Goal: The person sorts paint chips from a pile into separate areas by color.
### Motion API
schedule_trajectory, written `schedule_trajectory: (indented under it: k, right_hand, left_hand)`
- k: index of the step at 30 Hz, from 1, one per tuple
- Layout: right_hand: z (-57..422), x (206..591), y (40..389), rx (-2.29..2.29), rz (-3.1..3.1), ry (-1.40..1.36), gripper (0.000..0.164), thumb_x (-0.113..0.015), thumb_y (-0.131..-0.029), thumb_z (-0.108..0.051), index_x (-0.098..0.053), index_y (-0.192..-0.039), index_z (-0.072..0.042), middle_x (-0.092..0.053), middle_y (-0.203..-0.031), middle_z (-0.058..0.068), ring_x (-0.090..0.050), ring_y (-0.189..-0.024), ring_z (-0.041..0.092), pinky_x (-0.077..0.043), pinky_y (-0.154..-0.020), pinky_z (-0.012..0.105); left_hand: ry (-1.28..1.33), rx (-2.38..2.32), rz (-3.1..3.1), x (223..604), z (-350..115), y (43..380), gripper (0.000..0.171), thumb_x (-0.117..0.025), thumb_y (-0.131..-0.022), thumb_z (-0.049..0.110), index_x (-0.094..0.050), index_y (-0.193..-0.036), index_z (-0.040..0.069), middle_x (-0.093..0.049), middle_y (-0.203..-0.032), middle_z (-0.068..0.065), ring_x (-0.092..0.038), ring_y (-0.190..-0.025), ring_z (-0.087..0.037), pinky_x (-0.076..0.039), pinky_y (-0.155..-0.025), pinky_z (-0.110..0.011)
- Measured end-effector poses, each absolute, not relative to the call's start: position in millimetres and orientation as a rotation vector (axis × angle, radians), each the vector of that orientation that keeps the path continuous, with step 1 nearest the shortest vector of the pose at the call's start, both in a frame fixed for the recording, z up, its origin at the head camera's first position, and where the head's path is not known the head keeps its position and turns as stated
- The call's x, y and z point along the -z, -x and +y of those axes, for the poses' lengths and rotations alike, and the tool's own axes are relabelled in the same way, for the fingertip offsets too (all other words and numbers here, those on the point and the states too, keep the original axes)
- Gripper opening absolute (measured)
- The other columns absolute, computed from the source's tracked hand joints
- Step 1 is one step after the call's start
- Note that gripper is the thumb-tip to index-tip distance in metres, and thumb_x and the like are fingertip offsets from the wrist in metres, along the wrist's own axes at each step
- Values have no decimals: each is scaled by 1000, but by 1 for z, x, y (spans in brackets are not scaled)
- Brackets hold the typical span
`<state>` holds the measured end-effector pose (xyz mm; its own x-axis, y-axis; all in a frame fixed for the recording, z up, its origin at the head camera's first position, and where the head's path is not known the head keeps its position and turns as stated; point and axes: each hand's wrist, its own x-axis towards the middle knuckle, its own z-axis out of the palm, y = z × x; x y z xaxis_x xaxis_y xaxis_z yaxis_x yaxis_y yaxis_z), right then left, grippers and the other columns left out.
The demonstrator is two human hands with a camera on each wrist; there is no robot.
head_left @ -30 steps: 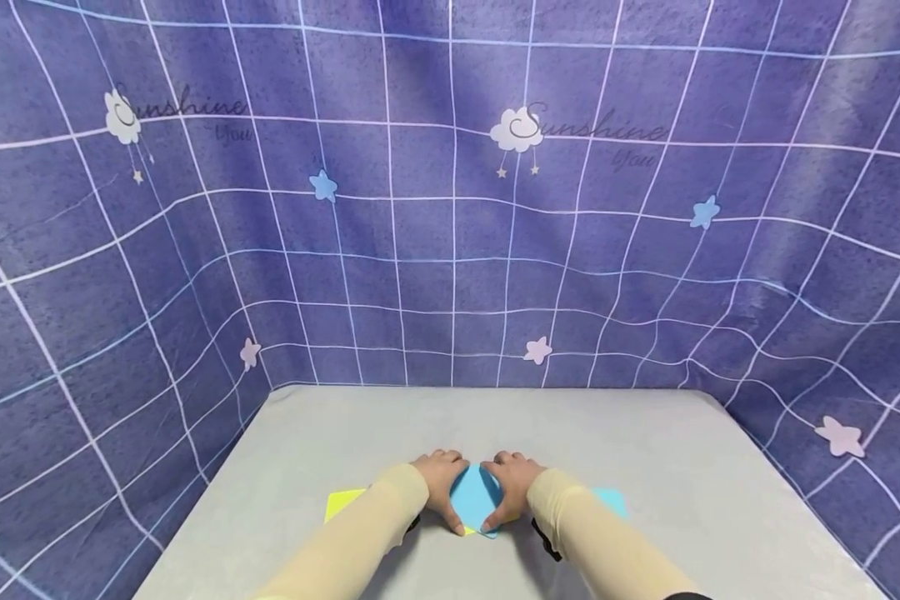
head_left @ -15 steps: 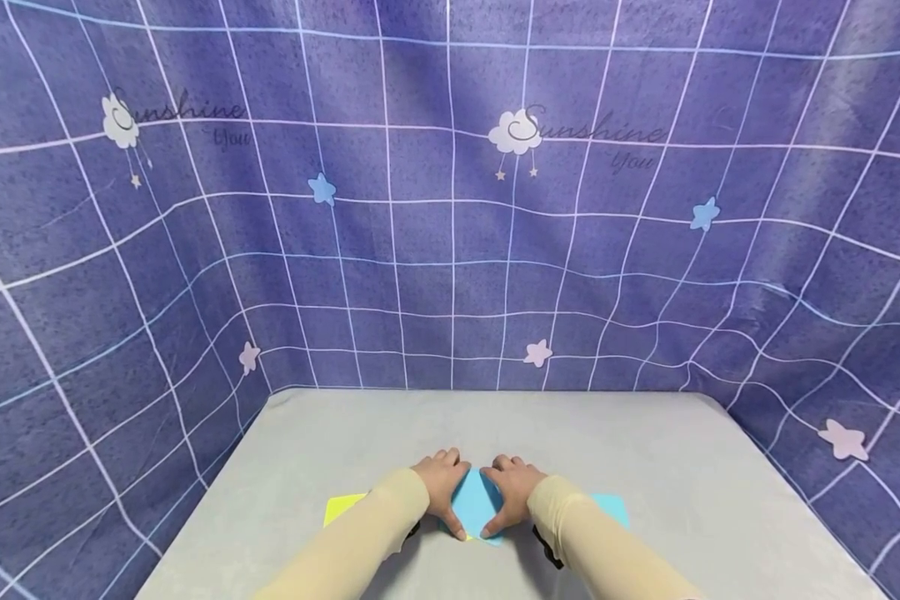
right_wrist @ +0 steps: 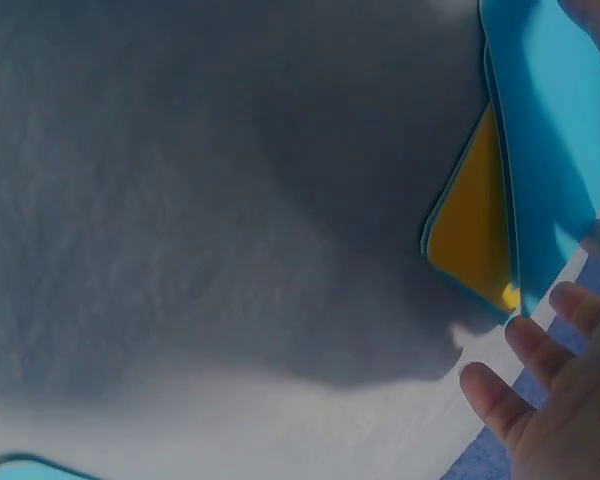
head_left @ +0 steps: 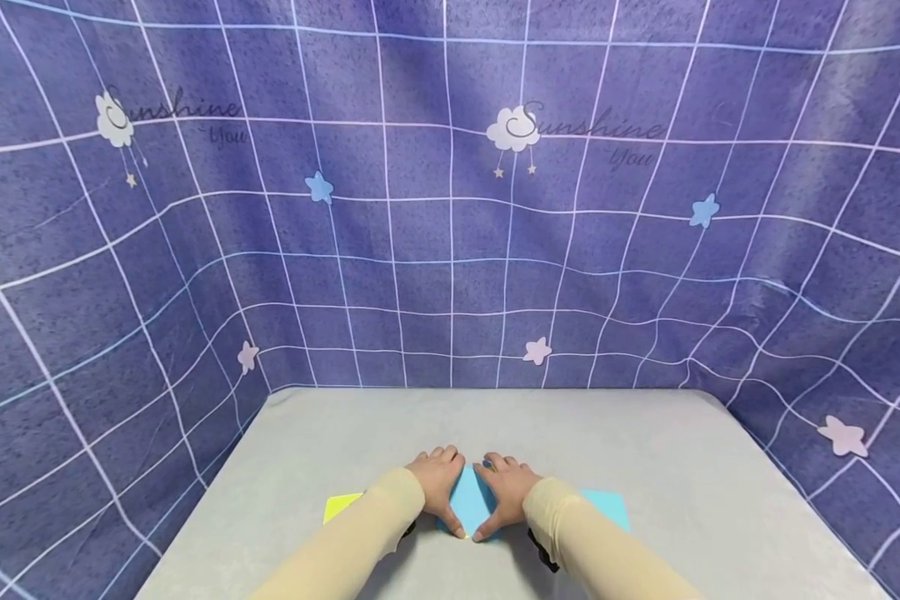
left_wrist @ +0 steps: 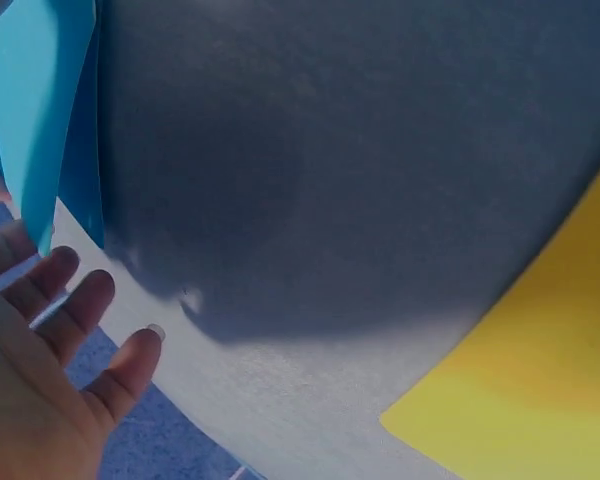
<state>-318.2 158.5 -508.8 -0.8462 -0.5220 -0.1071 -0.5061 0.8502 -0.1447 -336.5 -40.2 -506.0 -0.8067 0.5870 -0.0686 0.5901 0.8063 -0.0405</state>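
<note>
Between my two hands lies a small stack of thin, flat sheets, with a blue sheet [head_left: 468,500] on top. My left hand [head_left: 437,482] holds its left side, thumb at the near end and index finger at the far end. On the right side, my right hand [head_left: 512,488] does the same, the two thumbs close together. In the right wrist view, a yellow sheet [right_wrist: 473,222] with a rounded corner sticks out beneath the blue. The left wrist view has the blue sheet's side [left_wrist: 40,90] bowed up, the other fingers spread out. The thumbs are mostly out of the wrist views.
Beyond my left forearm a separate yellow sheet [head_left: 339,505] lies on the pale table [head_left: 375,421]. Another blue sheet [head_left: 607,507] lies past my right forearm, partly hidden by the sleeve. A purple-blue gridded curtain [head_left: 435,217] surrounds the table's back and sides.
My right hand has shifted slightly left, so the two thumbs are nearer each other. Less of the yellow under the blue sheet shows in the head view. The outer sheets have stayed put.
</note>
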Motion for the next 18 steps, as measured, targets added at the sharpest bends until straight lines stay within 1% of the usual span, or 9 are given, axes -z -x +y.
schedule_trajectory:
  k: [3,7,12,15,18]
  right_hand:
    - [156,508,316,145,2895,836,116,-84,-68,-73,-43,-157,-10,-40,-156,16,-44,-137,38,-41,-107,58]
    - [152,505,313,106,2900,881,118,-83,-66,-75,-43,-157,-13,-42,-154,13,-45,-136,34,-42,-106,54]
    - [150,504,313,65,2927,964,122,-83,-63,-78,-42,-158,-13,-46,-141,7,-47,-125,24,-43,-101,46]
    - [151,504,314,57,2939,1032,124,-85,-62,-76,-42,-157,-9,-46,-134,4,-47,-119,21,-44,-98,44]
    - [151,502,315,37,2947,1086,120,-86,-66,-70,-42,-157,-6,-47,-132,4,-47,-119,20,-45,-100,44]
  left_hand:
    - [-921,55,2930,505,-41,336,111,-87,-55,78,-53,-133,9,-54,-116,-5,-54,-107,-22,-49,-97,-51]
    - [-850,-18,2916,506,-43,335,105,-87,-55,78,-51,-127,10,-52,-110,-3,-52,-102,-21,-48,-93,-49]
    - [-785,-88,2910,508,-46,337,96,-85,-59,76,-52,-120,10,-49,-103,-2,-49,-94,-20,-47,-86,-44]
    - [-743,-128,2895,507,-46,338,94,-84,-63,75,-54,-122,8,-50,-102,-3,-49,-95,-21,-47,-89,-47]
    - [-709,-156,2880,502,-46,337,94,-84,-65,73,-55,-124,6,-51,-102,-4,-51,-98,-23,-46,-94,-51]
